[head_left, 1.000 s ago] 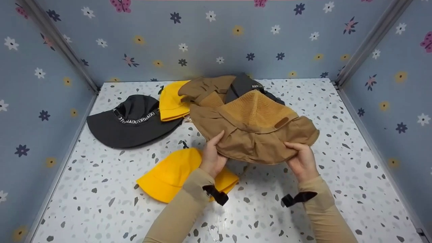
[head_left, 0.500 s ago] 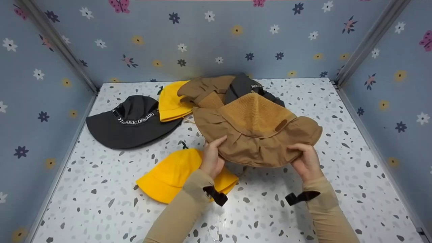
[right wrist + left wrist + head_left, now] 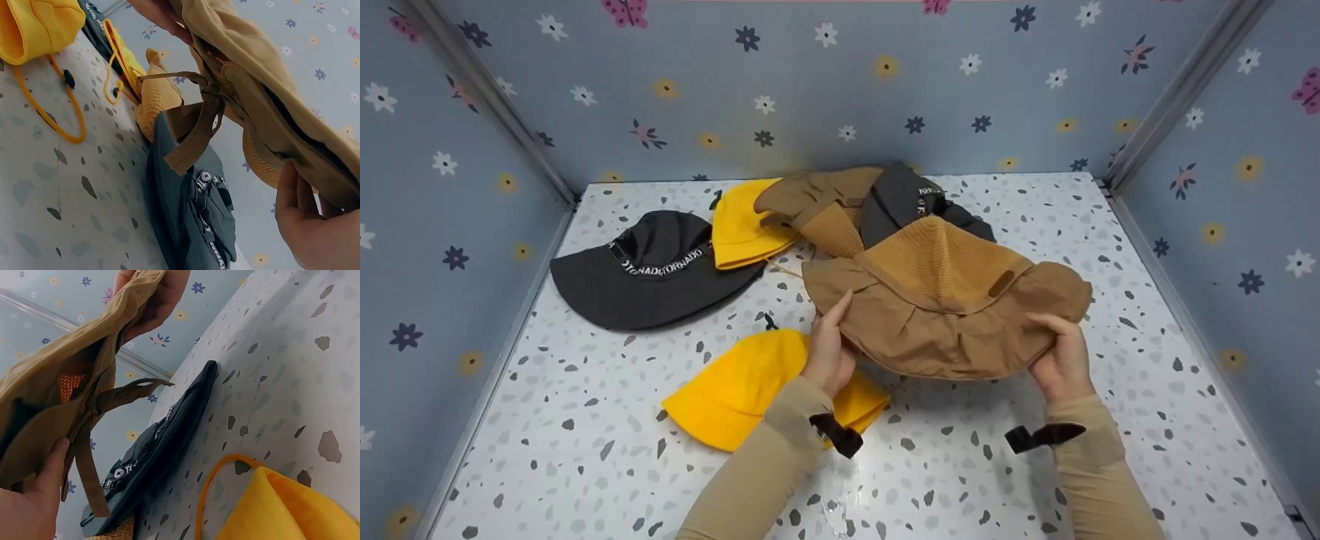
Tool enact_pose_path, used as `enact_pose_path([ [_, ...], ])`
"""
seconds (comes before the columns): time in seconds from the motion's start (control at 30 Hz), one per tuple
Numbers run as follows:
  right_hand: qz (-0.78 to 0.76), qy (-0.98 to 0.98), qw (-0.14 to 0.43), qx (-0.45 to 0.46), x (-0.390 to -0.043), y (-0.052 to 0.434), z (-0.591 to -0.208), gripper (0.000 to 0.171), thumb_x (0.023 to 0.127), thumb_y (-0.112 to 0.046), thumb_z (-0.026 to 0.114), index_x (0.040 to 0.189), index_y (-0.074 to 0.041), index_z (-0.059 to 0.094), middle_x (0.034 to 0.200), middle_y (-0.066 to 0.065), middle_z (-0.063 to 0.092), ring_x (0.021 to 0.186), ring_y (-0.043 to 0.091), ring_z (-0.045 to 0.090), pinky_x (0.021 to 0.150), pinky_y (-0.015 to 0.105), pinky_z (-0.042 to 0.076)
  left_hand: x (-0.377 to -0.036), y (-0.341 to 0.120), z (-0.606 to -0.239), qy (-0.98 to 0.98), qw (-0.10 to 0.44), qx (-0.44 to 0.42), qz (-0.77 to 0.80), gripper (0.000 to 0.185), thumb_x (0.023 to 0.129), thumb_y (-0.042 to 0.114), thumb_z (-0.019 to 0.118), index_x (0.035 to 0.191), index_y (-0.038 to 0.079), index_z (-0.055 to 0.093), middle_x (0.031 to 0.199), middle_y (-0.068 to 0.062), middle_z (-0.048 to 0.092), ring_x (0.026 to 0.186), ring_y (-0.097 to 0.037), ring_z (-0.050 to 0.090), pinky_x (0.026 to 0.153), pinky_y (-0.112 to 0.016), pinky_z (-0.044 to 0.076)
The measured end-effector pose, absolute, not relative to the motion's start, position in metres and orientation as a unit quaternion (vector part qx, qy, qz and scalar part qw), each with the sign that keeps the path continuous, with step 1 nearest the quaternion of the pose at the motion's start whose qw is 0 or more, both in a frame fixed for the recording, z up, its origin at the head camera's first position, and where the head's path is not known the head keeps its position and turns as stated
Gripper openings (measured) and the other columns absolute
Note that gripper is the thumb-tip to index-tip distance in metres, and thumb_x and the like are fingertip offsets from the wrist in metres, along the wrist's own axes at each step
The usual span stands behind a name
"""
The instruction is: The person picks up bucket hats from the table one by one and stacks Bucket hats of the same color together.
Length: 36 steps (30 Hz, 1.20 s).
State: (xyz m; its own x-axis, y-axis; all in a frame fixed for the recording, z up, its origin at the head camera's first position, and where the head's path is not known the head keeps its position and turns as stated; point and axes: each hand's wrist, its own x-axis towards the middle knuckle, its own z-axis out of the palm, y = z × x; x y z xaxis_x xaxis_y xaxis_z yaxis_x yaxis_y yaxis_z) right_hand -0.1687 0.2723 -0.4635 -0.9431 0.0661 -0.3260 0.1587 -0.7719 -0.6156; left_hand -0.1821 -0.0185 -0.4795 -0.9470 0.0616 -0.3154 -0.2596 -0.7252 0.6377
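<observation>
Both hands hold a brown sun hat (image 3: 934, 341) up off the table, its mesh crown pointing away and its wide brim toward me. My left hand (image 3: 831, 352) pinches the brim's left side, thumb on top. On the right side my right hand (image 3: 1061, 360) grips the brim the same way. Under the brim, a tied brown ribbon bow (image 3: 93, 410) hangs down, seen in both wrist views. A yellow bucket hat (image 3: 742, 386) lies on the table, partly behind my left wrist. In the right wrist view its orange cord (image 3: 81, 124) shows a dark toggle.
At left lies a black hat (image 3: 652, 289) with white lettering. Behind the held hat are another yellow hat (image 3: 746, 225), a second brown hat (image 3: 817, 195) and another black hat (image 3: 896, 195), overlapping. Flower-patterned panels (image 3: 840, 82) enclose the speckled table (image 3: 585, 442).
The held brown hat has moved right and slightly toward me, and my right hand has shifted right with it. More of the hats behind now shows. The hats on the table stay put.
</observation>
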Motion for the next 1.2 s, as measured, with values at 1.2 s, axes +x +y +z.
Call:
enact_pose_path([
  [1.2,-0.945,0.291,0.018,0.147,-0.139,0.334,-0.484,0.016,0.102,-0.01,0.052,0.117,-0.012,0.058,0.109,0.0,0.069,0.1,0.014,0.066,0.089,0.026,0.054,-0.179,-0.016,-0.494,0.423,0.157,-0.125,0.884,0.045,0.108,0.035,0.038,0.144,0.011,0.047,0.145,-0.009,0.051,0.133,-0.021,0.048,0.116,-0.035,0.037],
])
